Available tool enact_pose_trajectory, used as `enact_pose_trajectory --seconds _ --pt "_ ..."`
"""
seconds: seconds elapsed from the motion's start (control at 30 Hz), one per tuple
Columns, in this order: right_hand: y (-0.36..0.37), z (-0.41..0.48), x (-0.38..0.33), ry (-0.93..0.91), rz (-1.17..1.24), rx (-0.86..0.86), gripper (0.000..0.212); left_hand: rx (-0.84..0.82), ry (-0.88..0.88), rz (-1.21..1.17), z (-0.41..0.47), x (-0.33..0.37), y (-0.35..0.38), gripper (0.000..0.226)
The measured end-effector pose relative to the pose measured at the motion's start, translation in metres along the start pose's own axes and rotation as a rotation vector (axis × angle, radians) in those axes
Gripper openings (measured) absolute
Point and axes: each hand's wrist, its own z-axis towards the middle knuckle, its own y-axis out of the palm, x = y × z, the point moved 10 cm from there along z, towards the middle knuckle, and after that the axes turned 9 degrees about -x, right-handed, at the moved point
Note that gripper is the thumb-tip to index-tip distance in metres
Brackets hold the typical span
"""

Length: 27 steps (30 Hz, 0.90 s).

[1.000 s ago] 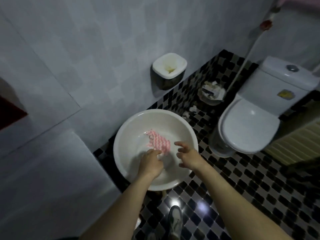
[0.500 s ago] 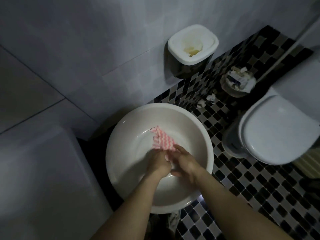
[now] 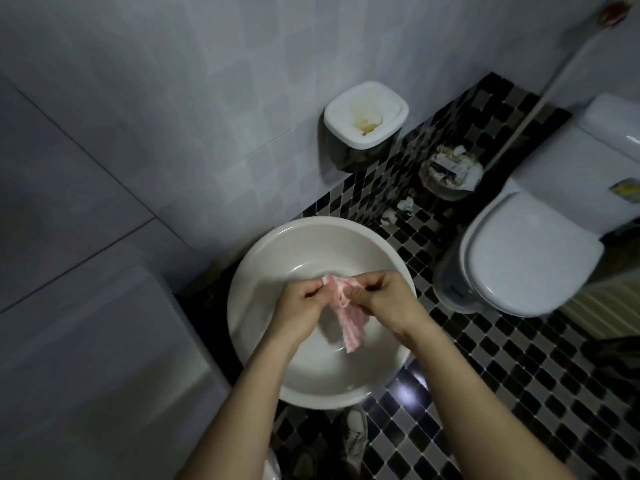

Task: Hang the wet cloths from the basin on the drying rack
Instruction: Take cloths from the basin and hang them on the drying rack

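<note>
A white round basin sits on the black-and-white tiled floor by the wall. Over it hangs a pink-and-white striped cloth, bunched at the top and dangling down into the bowl. My left hand pinches its upper left end. My right hand pinches the upper right end, fingers curled round the fabric. No drying rack is in view.
A white toilet stands to the right of the basin. A white-lidded bin is against the wall, with a small waste basket full of paper beside it. A white appliance top fills the left. My shoe shows below the basin.
Both hands have closed on the cloth and lifted it off the basin bottom; it now hangs bunched between them. A second ago only the left hand was on it.
</note>
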Motion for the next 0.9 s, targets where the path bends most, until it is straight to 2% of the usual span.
enact_pose_trajectory --seconds 0.13,0.23,0.3,0.4,0.5,0.57,0.6,0.7,0.8,0.9 --pt "0.007 -0.043 -0.019 0.024 -0.019 0.034 0.013 -0.011 0.077 0.074 -0.031 0.023 -0.012 0.034" --pt "0.015 -0.079 -0.029 0.041 0.066 0.041 0.016 0.012 0.119 0.021 -0.052 0.041 -0.02 0.033" --pt "0.024 -0.106 -0.037 0.008 0.154 0.047 0.018 -0.049 0.136 -0.017 -0.07 0.052 -0.014 0.036" --pt "0.032 -0.138 -0.043 -0.084 0.346 0.156 0.026 -0.18 0.133 -0.085 -0.098 0.068 0.006 0.041" --pt "0.023 -0.17 -0.041 -0.144 0.48 0.384 0.033 -0.241 0.142 -0.189 -0.119 0.084 0.021 0.035" --pt "0.026 -0.199 -0.036 -0.138 0.41 0.419 0.022 -0.297 0.141 -0.217 -0.14 0.092 0.038 0.03" --pt "0.032 -0.207 -0.037 -0.146 0.351 0.368 0.024 -0.316 0.159 -0.189 -0.148 0.096 0.046 0.029" --pt "0.053 -0.237 -0.042 -0.197 0.195 0.179 0.045 -0.358 0.248 -0.051 -0.173 0.107 0.071 0.025" --pt "0.05 -0.268 -0.036 -0.169 0.11 0.249 0.043 -0.359 0.276 -0.057 -0.193 0.114 0.086 0.025" --pt "0.047 -0.302 -0.021 -0.121 0.068 0.268 0.032 -0.423 0.303 -0.079 -0.221 0.121 0.1 0.02"
